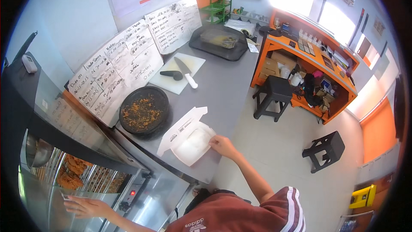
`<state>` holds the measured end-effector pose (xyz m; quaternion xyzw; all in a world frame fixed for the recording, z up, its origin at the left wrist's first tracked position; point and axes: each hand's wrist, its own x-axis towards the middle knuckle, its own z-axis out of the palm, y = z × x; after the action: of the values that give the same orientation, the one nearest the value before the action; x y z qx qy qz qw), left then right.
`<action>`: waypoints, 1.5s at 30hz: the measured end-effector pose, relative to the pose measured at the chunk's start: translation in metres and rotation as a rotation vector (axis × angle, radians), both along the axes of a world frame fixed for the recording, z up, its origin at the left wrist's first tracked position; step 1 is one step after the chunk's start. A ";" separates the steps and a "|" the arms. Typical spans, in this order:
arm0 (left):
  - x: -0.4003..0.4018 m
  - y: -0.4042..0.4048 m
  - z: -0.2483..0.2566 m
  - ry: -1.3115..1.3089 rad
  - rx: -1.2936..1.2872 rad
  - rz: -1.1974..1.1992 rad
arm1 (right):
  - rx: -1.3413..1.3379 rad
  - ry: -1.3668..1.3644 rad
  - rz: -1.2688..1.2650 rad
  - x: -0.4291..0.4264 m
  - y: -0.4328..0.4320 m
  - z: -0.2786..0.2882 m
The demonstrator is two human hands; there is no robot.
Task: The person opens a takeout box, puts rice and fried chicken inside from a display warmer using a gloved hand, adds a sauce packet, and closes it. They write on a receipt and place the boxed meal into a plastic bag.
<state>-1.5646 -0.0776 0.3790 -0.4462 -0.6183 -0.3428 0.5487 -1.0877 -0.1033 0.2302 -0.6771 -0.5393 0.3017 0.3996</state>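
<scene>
My right hand (222,146) grips the near right rim of a white paper food box (183,162) on the grey counter. The box lid is folded back, and a white mound that looks like wrapped rice (197,141) sits inside. At the lower left, my left hand (84,207) lies against the glass door (42,196) of a food warmer, fingers stretched out beside a small clear handle. Behind the glass, fried chicken pieces (70,172) rest on a wire rack (96,180). Beyond the box stands a dark stone mortar (144,111) with orange-red residue.
A kitchen knife (185,70) and a black pestle (171,75) lie on a white cutting board (196,62). Farther back is a black tray (236,56) with a clear plastic container. Handwritten whiteboards (128,48) lean on the wall. Black stools (273,95) stand right of the counter.
</scene>
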 end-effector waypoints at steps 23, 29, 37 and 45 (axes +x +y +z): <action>0.002 -0.033 -0.011 -0.454 0.158 -0.193 | -0.007 -0.092 -0.042 -0.003 -0.026 -0.006; 0.023 -0.031 -0.002 -0.410 0.452 -0.403 | -0.089 -0.304 -0.034 0.014 -0.043 -0.011; 0.132 -0.038 -0.022 -0.543 0.118 -1.040 | 0.034 -0.371 -0.018 0.005 -0.101 -0.046; 0.087 -0.112 0.072 -0.203 0.086 -0.835 | -0.085 -0.333 0.164 0.031 -0.180 -0.037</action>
<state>-1.4777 -0.1893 0.4514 -0.5987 -0.4208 -0.6030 0.3175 -1.0569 -0.2833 0.1934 -0.6878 -0.6381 0.2394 0.2498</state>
